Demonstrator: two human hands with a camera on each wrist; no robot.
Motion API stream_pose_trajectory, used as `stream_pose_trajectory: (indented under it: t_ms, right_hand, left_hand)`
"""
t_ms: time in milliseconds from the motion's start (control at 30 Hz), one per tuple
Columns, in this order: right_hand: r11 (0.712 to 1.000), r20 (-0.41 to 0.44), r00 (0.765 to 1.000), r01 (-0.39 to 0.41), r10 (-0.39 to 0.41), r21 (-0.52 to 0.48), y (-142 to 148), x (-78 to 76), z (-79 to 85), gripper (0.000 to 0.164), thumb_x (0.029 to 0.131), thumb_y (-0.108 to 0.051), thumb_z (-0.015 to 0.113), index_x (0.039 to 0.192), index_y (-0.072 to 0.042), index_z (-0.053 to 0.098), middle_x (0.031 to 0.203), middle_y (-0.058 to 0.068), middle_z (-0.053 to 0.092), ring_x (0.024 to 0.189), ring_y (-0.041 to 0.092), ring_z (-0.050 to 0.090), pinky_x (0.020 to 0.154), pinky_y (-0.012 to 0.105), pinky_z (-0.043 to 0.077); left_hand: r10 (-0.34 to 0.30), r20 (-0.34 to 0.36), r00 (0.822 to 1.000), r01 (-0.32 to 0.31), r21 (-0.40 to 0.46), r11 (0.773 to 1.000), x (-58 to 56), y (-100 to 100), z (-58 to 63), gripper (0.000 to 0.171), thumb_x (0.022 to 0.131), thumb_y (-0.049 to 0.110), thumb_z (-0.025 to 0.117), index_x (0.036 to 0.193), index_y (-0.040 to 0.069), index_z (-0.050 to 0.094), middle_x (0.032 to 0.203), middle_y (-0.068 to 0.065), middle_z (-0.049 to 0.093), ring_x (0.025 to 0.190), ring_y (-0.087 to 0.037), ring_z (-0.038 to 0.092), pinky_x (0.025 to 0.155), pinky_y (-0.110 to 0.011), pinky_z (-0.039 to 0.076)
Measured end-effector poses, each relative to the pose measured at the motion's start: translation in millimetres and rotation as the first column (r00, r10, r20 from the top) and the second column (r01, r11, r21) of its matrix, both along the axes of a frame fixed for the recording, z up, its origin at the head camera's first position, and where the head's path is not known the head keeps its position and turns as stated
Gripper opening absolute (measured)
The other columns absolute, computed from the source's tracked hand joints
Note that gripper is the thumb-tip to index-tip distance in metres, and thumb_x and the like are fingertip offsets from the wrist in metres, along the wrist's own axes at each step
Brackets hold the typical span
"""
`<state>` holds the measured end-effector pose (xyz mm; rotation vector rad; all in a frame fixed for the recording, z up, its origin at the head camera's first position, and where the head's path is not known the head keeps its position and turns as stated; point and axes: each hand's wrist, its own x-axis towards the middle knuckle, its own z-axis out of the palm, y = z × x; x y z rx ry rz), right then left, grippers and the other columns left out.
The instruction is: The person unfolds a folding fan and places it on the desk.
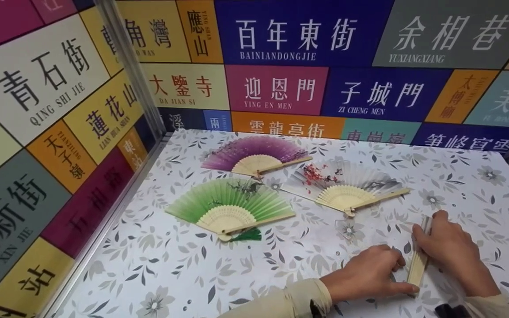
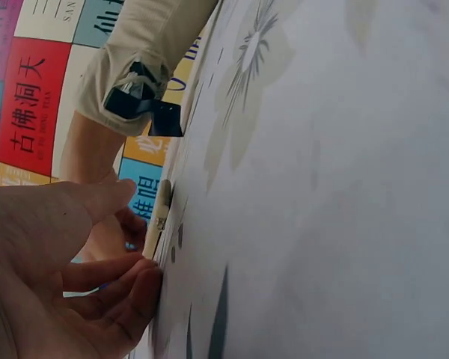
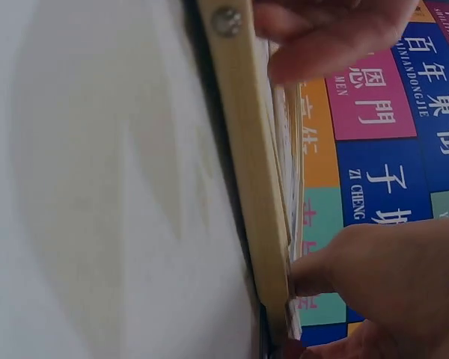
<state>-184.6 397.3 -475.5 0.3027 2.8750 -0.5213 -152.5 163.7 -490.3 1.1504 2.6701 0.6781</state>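
A folded fan [image 1: 418, 269] with pale bamboo sticks lies on the table between my two hands. My right hand [image 1: 451, 247] grips its far end between thumb and fingers. Beside the near end is my left hand [image 1: 369, 271], its thumb stretched toward the fan and its fingers loosely bent. The left wrist view shows a gap between that thumb and the fingertips, with the fan [image 2: 157, 217] just beyond; contact is hard to judge. A metal rivet [image 3: 227, 22] shows at the fan's near end in the right wrist view.
Three spread fans lie further back: purple [image 1: 259, 152], green [image 1: 232, 203] with a green tassel [image 1: 248, 235], and grey-white with red blossoms [image 1: 347, 181]. A small transparent item [image 1: 349, 230] lies nearby. Sign-printed walls [image 1: 276, 88] border the flower-patterned tabletop [image 1: 157, 274] behind and at left.
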Motion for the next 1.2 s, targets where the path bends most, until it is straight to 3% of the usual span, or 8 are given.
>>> stream_pose_trajectory:
  t_ms: [200, 333, 467, 633, 867, 1067, 1200]
  right_hand:
    - [0.999, -0.146, 0.989, 0.006, -0.013, -0.052, -10.6, -2.5, -0.2, 0.075, 0.099, -0.051, 0.047, 0.138, 0.011, 0.032, 0.107, 0.039, 0.056, 0.083, 0.047, 0.059, 0.056, 0.045, 0.047]
    - [0.996, -0.285, 0.958, 0.009, -0.034, -0.085, -19.5, -4.6, 4.5, 0.07, 0.101, -0.047, 0.047, 0.144, 0.007, 0.034, 0.095, 0.024, 0.064, 0.074, 0.033, 0.06, 0.056, 0.033, 0.044]
    - [0.991, -0.402, 0.914, -0.006, -0.049, -0.136, -26.1, -5.9, 11.4, 0.066, 0.102, -0.046, 0.048, 0.146, 0.001, 0.036, 0.089, 0.011, 0.065, 0.066, 0.015, 0.057, 0.055, 0.024, 0.041]
    - [0.973, -0.505, 0.857, -0.018, -0.103, -0.229, -39.0, -5.8, 22.2, 0.063, 0.102, -0.047, 0.049, 0.15, -0.01, 0.036, 0.098, 0.01, 0.064, 0.064, -0.001, 0.057, 0.051, 0.02, 0.043]
    - [0.927, -0.622, 0.763, -0.084, -0.175, -0.365, -66.2, -6.7, 40.7, 0.056, 0.104, -0.042, 0.05, 0.155, -0.027, 0.032, 0.105, 0.003, 0.063, 0.067, -0.006, 0.065, 0.056, 0.011, 0.052]
    - [0.874, -0.634, 0.748, -0.16, -0.195, -0.458, -86.5, -11.0, 52.2, 0.054, 0.104, -0.037, 0.053, 0.153, -0.027, 0.034, 0.107, -0.001, 0.063, 0.074, -0.002, 0.069, 0.059, 0.015, 0.059]
    - [0.839, -0.655, 0.734, -0.236, -0.177, -0.491, -98.3, -13.5, 57.2, 0.051, 0.104, -0.029, 0.055, 0.15, -0.02, 0.038, 0.109, 0.002, 0.064, 0.075, 0.003, 0.071, 0.06, 0.018, 0.061]
  left_hand:
    - [0.011, -0.001, 1.0, -0.011, 0.017, 1.0, -0.6, 7.4, -3.4, 0.033, 0.087, 0.054, 0.073, 0.106, 0.029, 0.065, 0.091, 0.019, 0.058, 0.076, 0.008, 0.047, 0.057, -0.003, 0.039]
    - [0.008, 0.1, 0.995, -0.019, 0.112, 0.994, -7.3, 5.1, -4.4, 0.026, 0.09, 0.041, 0.074, 0.109, 0.026, 0.067, 0.09, 0.022, 0.067, 0.075, 0.015, 0.051, 0.062, 0.001, 0.043]
    - [-0.02, 0.198, 0.98, -0.03, 0.244, 0.969, -14.7, 1.4, -4.6, 0.023, 0.094, 0.029, 0.07, 0.116, 0.022, 0.068, 0.089, 0.021, 0.072, 0.071, 0.019, 0.055, 0.065, 0.004, 0.046]
    - [-0.044, 0.282, 0.958, -0.081, 0.417, 0.905, -23.9, -4.0, -1.4, 0.029, 0.098, 0.025, 0.065, 0.126, 0.017, 0.067, 0.098, 0.012, 0.077, 0.078, 0.017, 0.062, 0.068, 0.001, 0.051]
    - [-0.118, 0.43, 0.895, -0.174, 0.58, 0.796, -38.4, -19.0, 8.1, 0.035, 0.098, 0.024, 0.065, 0.131, 0.015, 0.065, 0.108, 0.004, 0.077, 0.083, 0.008, 0.067, 0.071, -0.008, 0.059]
    - [-0.19, 0.438, 0.879, -0.159, 0.643, 0.749, -50.8, -35.3, 12.4, 0.036, 0.097, 0.024, 0.067, 0.131, 0.013, 0.064, 0.11, 0.001, 0.076, 0.088, 0.004, 0.069, 0.077, -0.013, 0.061]
    - [-0.198, 0.415, 0.888, -0.168, 0.694, 0.7, -58.5, -46.0, 15.0, 0.034, 0.097, 0.023, 0.069, 0.129, 0.012, 0.064, 0.111, -0.001, 0.075, 0.092, 0.002, 0.069, 0.082, -0.016, 0.062]
